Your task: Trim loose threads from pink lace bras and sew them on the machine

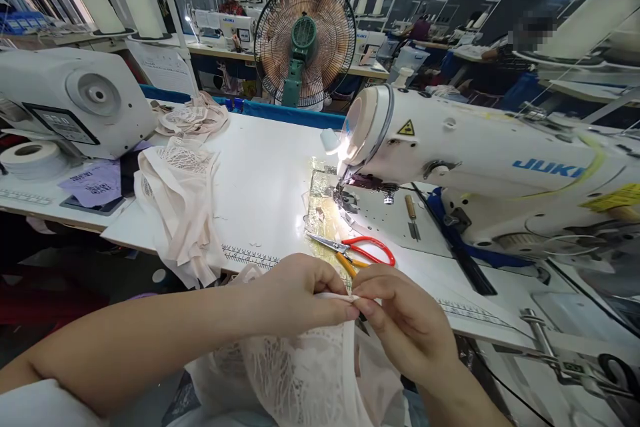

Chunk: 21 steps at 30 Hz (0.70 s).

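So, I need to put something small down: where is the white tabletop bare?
The white tabletop is largely bare between the pale garment pile and gold strip, behind the printed ruler. It's crowded around the scissors, near the left hand and right hand.

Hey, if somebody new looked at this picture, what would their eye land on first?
Probably the large fan with a green motor at top centre, beyond the white table, and the white JUKI sewing machine on the right, a bright light glowing at its needle end. Next, perhaps, the red-handled scissors on the table, just beyond the left hand and right hand, which pinch a pale lace garment at lower centre.
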{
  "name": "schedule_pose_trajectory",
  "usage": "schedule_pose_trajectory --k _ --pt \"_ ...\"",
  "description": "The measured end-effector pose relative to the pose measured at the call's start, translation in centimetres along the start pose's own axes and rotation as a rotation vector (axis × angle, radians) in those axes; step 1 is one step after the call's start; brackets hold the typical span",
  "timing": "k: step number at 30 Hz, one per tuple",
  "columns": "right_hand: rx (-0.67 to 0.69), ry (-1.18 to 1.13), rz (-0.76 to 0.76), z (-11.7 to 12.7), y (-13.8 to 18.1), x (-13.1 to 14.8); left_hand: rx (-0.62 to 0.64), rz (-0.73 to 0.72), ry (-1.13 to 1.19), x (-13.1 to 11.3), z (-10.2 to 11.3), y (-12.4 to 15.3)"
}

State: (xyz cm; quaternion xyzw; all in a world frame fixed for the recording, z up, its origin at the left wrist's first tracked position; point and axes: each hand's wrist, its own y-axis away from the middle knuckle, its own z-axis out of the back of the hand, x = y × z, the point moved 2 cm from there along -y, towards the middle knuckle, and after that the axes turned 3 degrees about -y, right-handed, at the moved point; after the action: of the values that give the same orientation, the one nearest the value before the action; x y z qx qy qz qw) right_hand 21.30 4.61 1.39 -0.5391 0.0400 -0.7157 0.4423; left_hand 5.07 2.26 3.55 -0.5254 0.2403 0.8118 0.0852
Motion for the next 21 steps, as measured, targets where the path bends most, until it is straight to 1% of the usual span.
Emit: schedule_pose_trajectory --k 2,4,6,8,10,13,15,16,18,20,21 --pt "-0.020 0.026 0.075 -0.2 0.1 -0.3 0.067 0.001 0.080 0.2 0.1 -0.1" --pt "-0.036 0.028 0.108 -0.5 0.2 -0.5 0.037 -0.058 0.070 0.2 0.3 -0.1" --pt "-0.047 0.012 0.095 -0.7 0.2 -0.6 -0.020 -0.124 0.004 0.1 0.3 0.0" --pt "-0.046 -0.016 0.024 -0.9 0.0 -0.6 -0.053 -0.184 -0.053 0.0 0.3 0.2" --pt "-0.030 -0.068 -0.098 -1.0 -0.3 -0.7 -0.053 -0.199 -0.063 0.1 0.2 0.2" --pt "-0.002 -0.151 -0.291 -1.2 -0.7 -0.8 -0.021 -0.155 0.020 0.7 0.4 0.0" --pt "0.006 -0.174 -0.356 -1.5 -0.7 -0.5 -0.017 -0.130 0.084 1.1 0.8 -0.1" --pt "0.022 -0.170 -0.366 -1.8 -0.6 -0.2 -0.034 -0.129 0.107 1.3 1.1 0.0" --pt "0.084 -0.105 -0.352 -2.6 -0.1 0.4 -0.109 -0.126 0.132 1.7 2.0 0.3" --pt "0.127 0.041 -0.291 -3.6 0.6 1.2 -0.212 -0.108 0.152 1.9 2.9 0.9" --pt "0.117 0.123 -0.243 -4.0 0.9 1.5 -0.264 -0.092 0.168 1.9 3.3 1.3"
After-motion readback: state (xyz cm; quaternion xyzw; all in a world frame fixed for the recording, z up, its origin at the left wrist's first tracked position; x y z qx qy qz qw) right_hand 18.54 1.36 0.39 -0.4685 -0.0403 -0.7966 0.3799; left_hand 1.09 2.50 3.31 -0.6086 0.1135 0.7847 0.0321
